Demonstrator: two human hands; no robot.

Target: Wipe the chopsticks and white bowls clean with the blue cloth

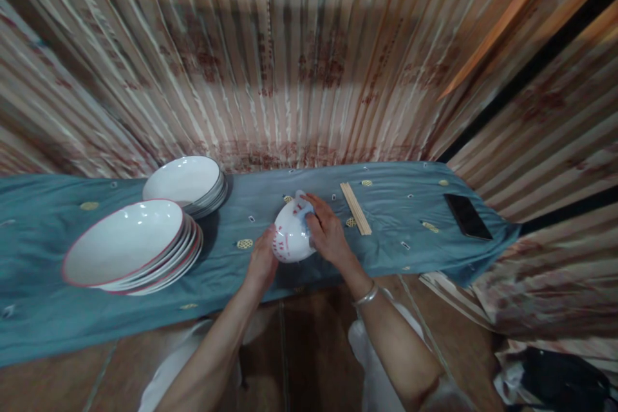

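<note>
A white bowl [291, 238] with red printing on its outside is held tilted above the near part of the blue-green tablecloth. My left hand [263, 260] grips its left edge, the fingers partly hidden behind it. On the other side, my right hand [328, 229] is closed on a pale bluish cloth [303, 208] pressed against the bowl's outer surface. To the right of this hand lies a bundle of light wooden chopsticks [356, 208]. The bowl's inside is turned out of sight.
On the left stand a stack of red-rimmed bowls [126, 241] and, behind it, a stack of dark-rimmed bowls [186, 179]. A black phone [467, 216] lies near the right end of the tablecloth [241, 193]. Pleated curtains [290, 64] hang close behind the table.
</note>
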